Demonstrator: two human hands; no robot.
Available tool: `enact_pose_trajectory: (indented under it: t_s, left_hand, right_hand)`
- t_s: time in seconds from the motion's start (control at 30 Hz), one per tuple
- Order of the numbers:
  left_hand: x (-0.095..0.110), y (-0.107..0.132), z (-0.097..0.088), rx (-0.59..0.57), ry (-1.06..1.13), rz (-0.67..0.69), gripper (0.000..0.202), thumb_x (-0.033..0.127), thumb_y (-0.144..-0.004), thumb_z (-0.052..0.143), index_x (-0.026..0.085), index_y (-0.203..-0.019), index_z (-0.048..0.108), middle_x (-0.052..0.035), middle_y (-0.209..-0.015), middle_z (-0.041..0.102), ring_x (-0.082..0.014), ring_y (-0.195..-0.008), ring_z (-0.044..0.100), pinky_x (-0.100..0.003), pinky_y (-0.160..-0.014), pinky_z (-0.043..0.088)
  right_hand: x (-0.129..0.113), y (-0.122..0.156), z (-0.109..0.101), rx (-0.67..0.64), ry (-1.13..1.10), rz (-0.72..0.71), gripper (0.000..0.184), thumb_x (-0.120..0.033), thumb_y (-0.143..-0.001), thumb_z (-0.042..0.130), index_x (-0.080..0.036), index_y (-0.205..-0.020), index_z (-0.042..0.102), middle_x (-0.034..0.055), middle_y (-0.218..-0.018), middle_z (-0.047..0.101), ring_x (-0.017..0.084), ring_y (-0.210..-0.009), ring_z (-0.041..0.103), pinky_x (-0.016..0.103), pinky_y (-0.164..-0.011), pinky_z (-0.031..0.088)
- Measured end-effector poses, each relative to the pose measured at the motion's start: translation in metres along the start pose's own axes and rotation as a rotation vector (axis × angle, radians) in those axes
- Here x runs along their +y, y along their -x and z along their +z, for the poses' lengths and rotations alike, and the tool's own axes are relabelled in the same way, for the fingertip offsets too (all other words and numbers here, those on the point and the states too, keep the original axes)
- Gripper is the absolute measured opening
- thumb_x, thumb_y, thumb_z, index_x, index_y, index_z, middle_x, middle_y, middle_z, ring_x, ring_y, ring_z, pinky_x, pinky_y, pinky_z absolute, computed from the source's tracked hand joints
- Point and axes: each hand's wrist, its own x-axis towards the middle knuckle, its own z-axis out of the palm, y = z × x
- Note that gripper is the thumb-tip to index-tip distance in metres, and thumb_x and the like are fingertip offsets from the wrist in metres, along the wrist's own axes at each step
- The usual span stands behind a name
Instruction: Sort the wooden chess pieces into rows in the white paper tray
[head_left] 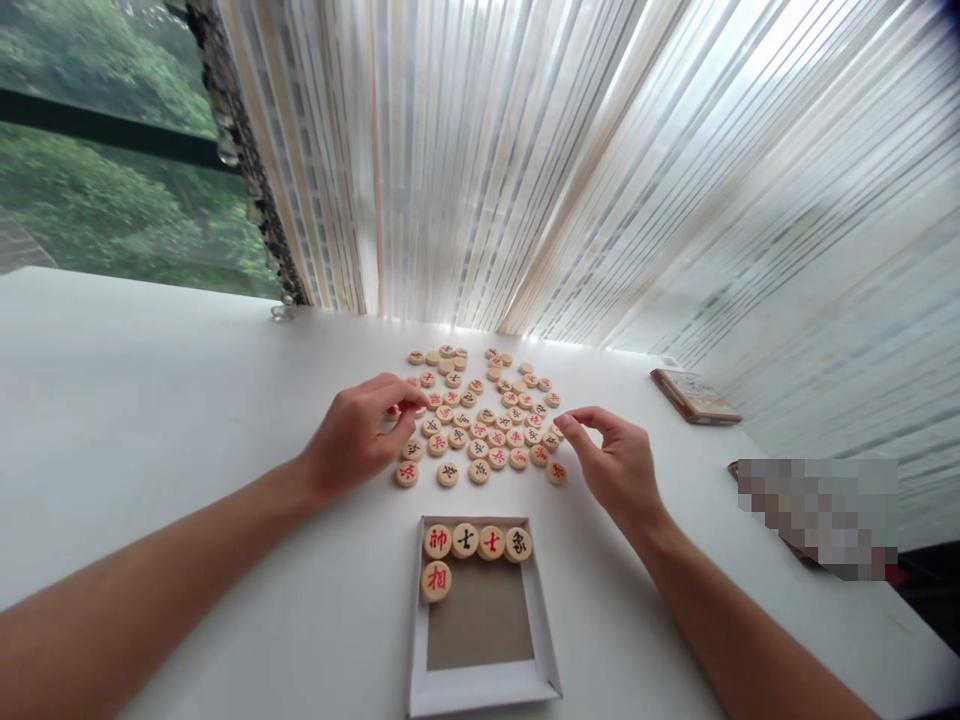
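Many round wooden Chinese chess pieces (496, 438), marked with red or black characters, lie spread on the white table. My left hand (367, 425) reaches over the left edge of the spread, fingers curled, with a gap between thumb and fingers and pieces beneath. On the right edge, my right hand (615, 455) has thumb and index fingertips together beside a piece; whether anything is between them is hidden. Nearer me stands a shallow white box tray (486, 690). Along its far side sit a red 帅 piece (438, 541), black and red 士 pieces and a black 象 piece; a red 相 piece (436, 581) lies below.
A flat decorated box (697, 396) lies at the right back of the table. Closer on the right is a blurred-out object (814, 515). Striped sheer curtains (465, 170) hang behind the table, with a window (112, 190) at the left. A small clear glass object (283, 311) sits by the curtain.
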Motion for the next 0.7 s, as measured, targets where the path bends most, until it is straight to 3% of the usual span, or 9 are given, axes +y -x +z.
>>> enact_pose_trajectory:
  t_s: [0.7]
  left_hand:
    - [-0.0016, 0.0, 0.0007, -0.049, 0.015, -0.049, 0.02, 0.011, -0.091, 0.057, 0.015, -0.095, 0.077, -0.0073, -0.094, 0.076, -0.019, -0.083, 0.073, -0.03, -0.077, 0.055]
  right_hand:
    - [0.0025, 0.0071, 0.0061, -0.154, -0.066, 0.014, 0.033, -0.05, -0.094, 0.07, -0.019, -0.086, 0.077, 0.0067, -0.083, 0.078, 0.024, -0.079, 0.07, 0.036, -0.074, 0.052]
